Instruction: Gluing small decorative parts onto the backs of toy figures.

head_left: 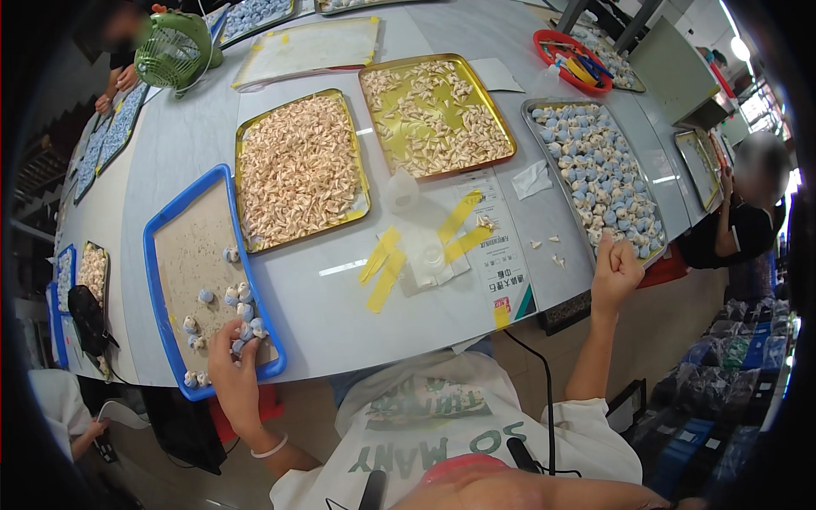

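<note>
My left hand [231, 367] reaches over the near side of a blue-rimmed tray [194, 255]. Its thumb and fingers close around a small blue-and-cream piece, partly hidden by the fingers. Several similar rounded pieces [244, 293] lie scattered on the tray's speckled beige bottom. On the other side, my right hand [616, 276] is at the near left corner of a silver metal tray [538, 136]. That tray is crowded with blue-and-cream pieces [608, 183]. The right hand's fingers are curled closed, and anything in them is hidden.
A tray [357, 210] heaped with cream pointed pieces and a golden tray [399, 144] with fewer stand centrally. Nearer are a translucent bottle [402, 191] and yellow tape strips [387, 280]. A red basket [544, 36] and green fan [174, 51] sit farther back. Other people work around the table.
</note>
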